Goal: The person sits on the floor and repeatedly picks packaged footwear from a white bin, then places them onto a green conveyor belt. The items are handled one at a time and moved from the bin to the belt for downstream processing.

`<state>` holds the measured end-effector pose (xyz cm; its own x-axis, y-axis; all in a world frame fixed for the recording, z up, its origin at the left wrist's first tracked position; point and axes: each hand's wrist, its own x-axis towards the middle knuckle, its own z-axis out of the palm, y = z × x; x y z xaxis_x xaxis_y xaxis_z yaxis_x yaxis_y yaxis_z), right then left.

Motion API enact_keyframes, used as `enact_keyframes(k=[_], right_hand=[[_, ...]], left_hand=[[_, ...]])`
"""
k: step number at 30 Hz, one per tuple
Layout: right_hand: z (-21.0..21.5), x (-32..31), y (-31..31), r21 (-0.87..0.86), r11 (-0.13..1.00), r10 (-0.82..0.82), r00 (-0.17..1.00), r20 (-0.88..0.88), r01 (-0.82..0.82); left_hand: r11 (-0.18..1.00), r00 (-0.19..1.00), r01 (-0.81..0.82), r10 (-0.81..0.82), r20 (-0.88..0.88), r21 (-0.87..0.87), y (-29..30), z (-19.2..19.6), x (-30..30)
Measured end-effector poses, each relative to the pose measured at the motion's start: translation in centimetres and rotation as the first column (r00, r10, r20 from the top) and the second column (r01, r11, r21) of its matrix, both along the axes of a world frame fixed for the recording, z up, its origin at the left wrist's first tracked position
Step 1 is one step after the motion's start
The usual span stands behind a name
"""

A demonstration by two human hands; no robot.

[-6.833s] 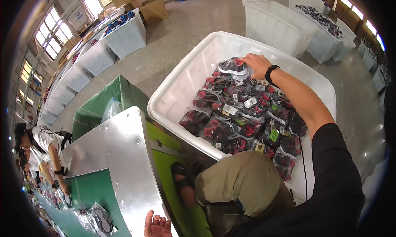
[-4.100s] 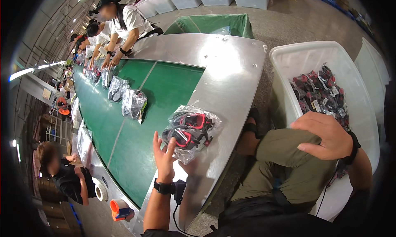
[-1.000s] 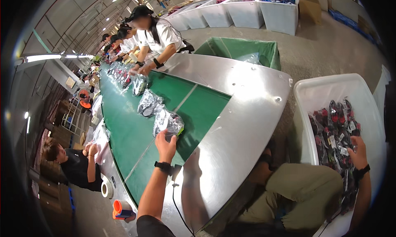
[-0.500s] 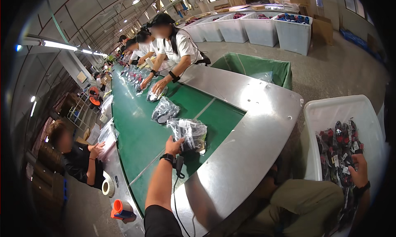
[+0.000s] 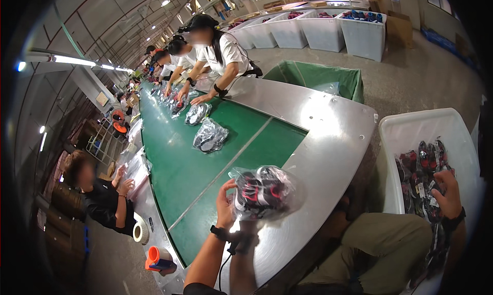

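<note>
A pair of black, red and white shoes in a clear plastic bag (image 5: 263, 193) is in the grip of my left hand (image 5: 224, 206), above the metal table edge beside the green conveyor belt (image 5: 179, 192). My fingers hold the bag by its left side. My right hand (image 5: 448, 196) hovers at a white plastic bin (image 5: 413, 124) on the right, its fingers curved but apart with nothing visible in them. Under and beside that hand lie several dark shoes with red parts (image 5: 423, 177). Farther up the belt sits another bagged pair of shoes (image 5: 210, 136).
Across the belt a person in a white shirt (image 5: 221, 53) handles more bagged shoes. A person in black (image 5: 105, 197) stands at the left. Tape roll (image 5: 140, 232) and orange tape dispenser (image 5: 158, 258) rest on the left ledge. A green cloth-lined cart (image 5: 313, 77) stands behind the table.
My left hand has lifted the bagged shoes off the belt and brought them nearer, over the metal edge. My right hand has risen slightly at the bin. The co-worker's hands have shifted.
</note>
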<state>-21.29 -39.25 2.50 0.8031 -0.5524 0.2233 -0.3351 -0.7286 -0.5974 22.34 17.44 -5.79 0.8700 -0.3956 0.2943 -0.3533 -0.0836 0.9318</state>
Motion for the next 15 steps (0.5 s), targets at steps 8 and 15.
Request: enact_keyframes(k=[8, 15], right_hand=[[3.6, 4.1, 4.5, -0.091, 0.981, 0.181, 0.978, 0.108, -0.171], [8.1, 7.1, 8.5, -0.045, 0.957, 0.288, 0.955, 0.065, -0.285]], left_hand=[[0.996, 0.821, -0.091, 0.068, -0.567, -0.011, -1.3, 2.1, -2.6], [0.983, 0.748, 0.019, -0.135, -0.65, -0.182, -6.8, 3.0, -5.4]])
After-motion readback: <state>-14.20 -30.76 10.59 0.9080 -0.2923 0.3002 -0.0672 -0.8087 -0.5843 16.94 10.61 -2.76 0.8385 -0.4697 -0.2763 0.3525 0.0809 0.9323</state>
